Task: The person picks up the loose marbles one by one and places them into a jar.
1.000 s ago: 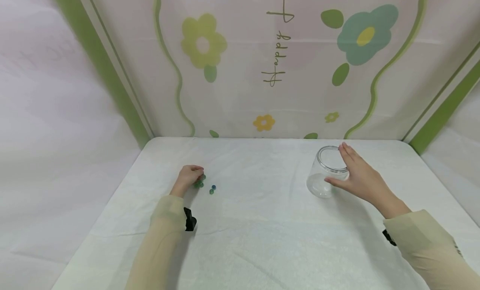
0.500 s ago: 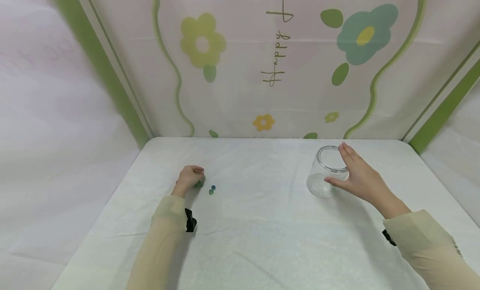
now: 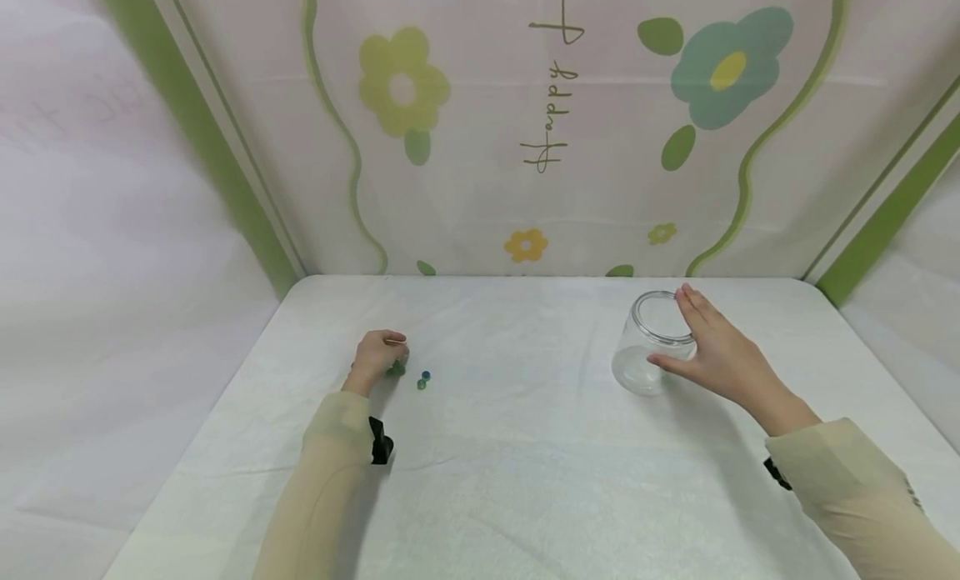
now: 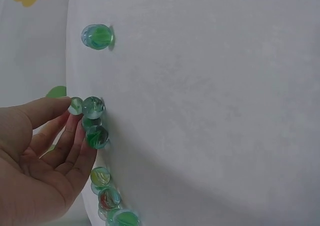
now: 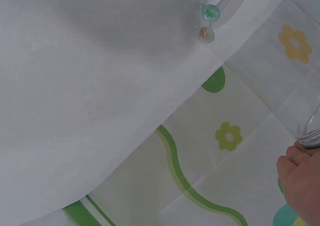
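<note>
My left hand (image 3: pixel 377 357) is low over a group of glass marbles on the left of the table. In the left wrist view its thumb and fingers pinch a small clear-green marble (image 4: pixel 75 105), right beside other marbles (image 4: pixel 93 107). More marbles (image 4: pixel 109 198) lie in a row below the fingers. Two loose marbles (image 3: pixel 423 380) sit just right of this hand. At the right, a clear glass jar (image 3: pixel 633 347) stands upright with its mouth uncovered. My right hand (image 3: pixel 723 359) rests against its near right side, fingers straight at the rim and thumb extended along the wall.
A white cloth covers the table (image 3: pixel 517 447). Behind its far edge hangs a flowered curtain (image 3: pixel 480 147). In the right wrist view two marbles (image 5: pixel 208 23) show at the jar's base. Each wrist carries a black camera mount (image 3: pixel 381 442).
My left hand has shifted slightly over the marble group, so some marbles seen before are now hidden by its fingers. The right hand and the jar have stayed in place.
</note>
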A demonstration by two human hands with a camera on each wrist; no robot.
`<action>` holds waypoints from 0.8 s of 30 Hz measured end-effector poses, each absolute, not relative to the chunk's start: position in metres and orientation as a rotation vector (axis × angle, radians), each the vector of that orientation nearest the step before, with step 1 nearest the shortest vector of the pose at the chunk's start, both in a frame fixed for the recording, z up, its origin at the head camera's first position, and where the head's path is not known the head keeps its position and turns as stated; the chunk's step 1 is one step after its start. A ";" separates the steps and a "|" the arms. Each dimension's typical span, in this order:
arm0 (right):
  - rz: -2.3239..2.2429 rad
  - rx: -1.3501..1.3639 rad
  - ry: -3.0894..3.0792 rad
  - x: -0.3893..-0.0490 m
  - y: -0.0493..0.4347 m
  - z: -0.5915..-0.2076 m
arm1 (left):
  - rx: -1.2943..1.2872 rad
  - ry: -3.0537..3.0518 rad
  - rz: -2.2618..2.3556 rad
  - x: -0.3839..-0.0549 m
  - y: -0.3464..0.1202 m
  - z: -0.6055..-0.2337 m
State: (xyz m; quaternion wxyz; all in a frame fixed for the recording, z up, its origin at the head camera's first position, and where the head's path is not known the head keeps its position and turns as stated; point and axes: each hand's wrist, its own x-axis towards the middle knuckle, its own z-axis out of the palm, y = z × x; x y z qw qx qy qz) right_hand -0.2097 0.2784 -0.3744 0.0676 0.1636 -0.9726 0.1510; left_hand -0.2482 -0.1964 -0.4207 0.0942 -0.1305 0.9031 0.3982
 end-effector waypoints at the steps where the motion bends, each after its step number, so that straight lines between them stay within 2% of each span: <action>1: 0.451 0.493 -2.932 -0.210 0.278 -0.374 | -0.392 2.676 1.196 -0.248 -0.197 -0.420; 15: 0.415 0.507 -2.950 -0.209 0.278 -0.369 | -0.331 2.586 1.462 -0.253 -0.181 -0.399; 24: 0.393 0.515 -2.934 -0.208 0.278 -0.369 | -0.251 2.396 1.741 -0.258 -0.140 -0.371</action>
